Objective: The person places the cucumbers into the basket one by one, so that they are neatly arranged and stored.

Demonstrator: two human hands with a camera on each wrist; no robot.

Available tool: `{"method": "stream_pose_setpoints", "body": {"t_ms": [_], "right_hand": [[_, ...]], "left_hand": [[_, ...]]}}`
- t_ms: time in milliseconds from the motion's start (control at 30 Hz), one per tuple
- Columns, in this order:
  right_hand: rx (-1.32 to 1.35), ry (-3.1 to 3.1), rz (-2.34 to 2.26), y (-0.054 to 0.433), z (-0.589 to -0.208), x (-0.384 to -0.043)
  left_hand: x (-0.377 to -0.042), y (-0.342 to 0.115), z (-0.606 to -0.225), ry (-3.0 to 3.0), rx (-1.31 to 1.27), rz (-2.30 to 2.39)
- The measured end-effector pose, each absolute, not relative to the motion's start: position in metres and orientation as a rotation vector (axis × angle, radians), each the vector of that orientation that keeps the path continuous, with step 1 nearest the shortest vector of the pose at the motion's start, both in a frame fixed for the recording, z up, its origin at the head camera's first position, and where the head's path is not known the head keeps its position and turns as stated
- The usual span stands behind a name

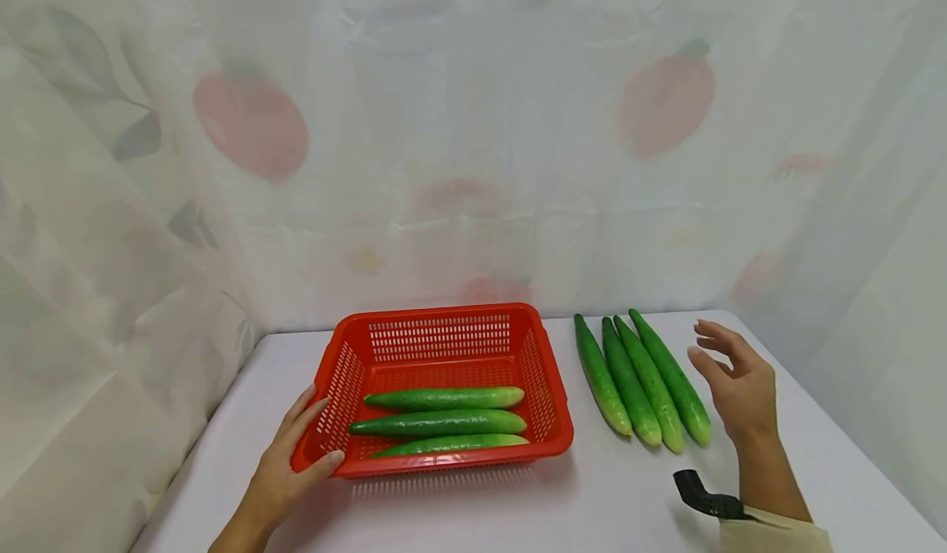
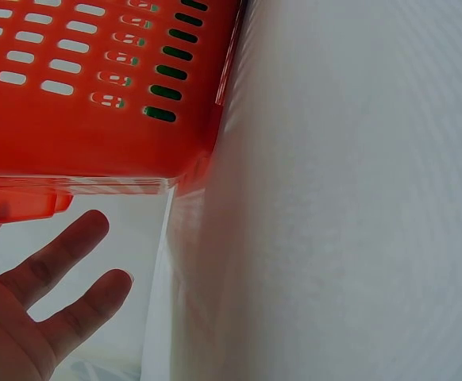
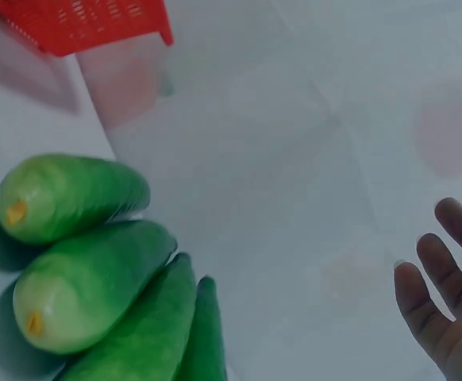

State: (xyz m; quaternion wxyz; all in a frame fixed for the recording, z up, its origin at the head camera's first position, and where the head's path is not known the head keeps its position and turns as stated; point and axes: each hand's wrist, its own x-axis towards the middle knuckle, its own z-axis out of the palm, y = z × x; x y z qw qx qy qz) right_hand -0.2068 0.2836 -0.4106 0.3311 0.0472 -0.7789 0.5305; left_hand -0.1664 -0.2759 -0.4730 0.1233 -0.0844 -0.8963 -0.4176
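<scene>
Four green cucumbers [image 1: 649, 384] lie on the worktop [image 1: 621, 504], lower right; three more cucumbers [image 1: 438, 424] sit in a red basket [image 1: 451, 462], lower centre. The right hand [image 1: 743, 380], empty, fingers loosely parted, is beside the four; the left hand [image 1: 284, 463] rests spread against the basket. Apparently reaching, it next needs to grip one cucumber.

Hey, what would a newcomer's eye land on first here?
Likely the bright red basket, with the left hand at its left end and three green cucumbers inside. Next, four more cucumbers lie side by side on the white tabletop to the basket's right, the right hand beside them.
</scene>
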Motion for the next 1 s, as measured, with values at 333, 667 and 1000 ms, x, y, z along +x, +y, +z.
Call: {"method": "stream_pose_setpoints", "body": {"t_ms": [333, 667, 1000], "right_hand": [[-0.069, -2.145, 1.389, 0.302, -0.439, -0.216], [-0.165, -2.220, 1.405, 0.317, -0.473, -0.222], [-0.164, -2.343, 1.392, 0.325, -0.499, -0.224]], "left_hand": [[-0.166, -0.275, -0.472, -2.607, -0.260, -1.207], [-0.166, -0.275, -0.473, -2.607, -0.260, -1.194], [-0.166, -0.276, -0.473, -2.598, -0.277, -1.210]]}}
